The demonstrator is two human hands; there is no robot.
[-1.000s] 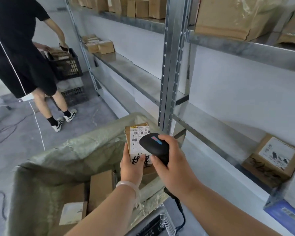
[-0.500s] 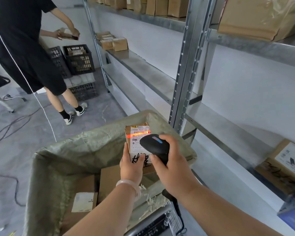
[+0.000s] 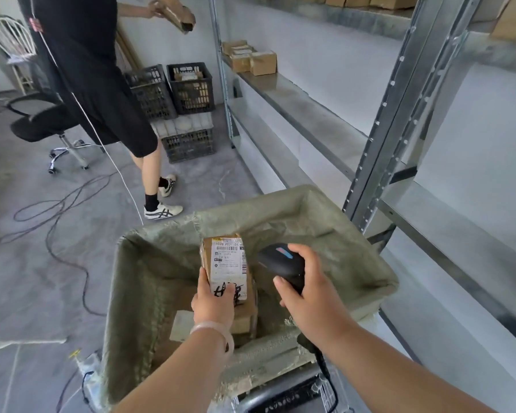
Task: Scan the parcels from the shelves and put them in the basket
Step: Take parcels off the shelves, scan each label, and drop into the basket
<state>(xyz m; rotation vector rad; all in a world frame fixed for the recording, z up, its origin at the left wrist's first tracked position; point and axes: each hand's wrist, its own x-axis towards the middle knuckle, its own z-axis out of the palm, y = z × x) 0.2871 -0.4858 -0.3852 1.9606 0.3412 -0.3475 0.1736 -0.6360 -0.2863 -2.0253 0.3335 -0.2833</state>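
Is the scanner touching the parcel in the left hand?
Apart. Head view shows green sack lining between the scanner and the parcel.

Left hand gripping labelled parcel upright over sack-lined basket; right hand gripping black scanner just right of it.

Upper left, a person in black, standing on grey floor. Just beside, a black office chair; further back, a white wire-backed chair. Against the wall, stacked black plastic crates, with something pale, perhaps sacking, sandwiched between. Across the floor, looped dark cables.
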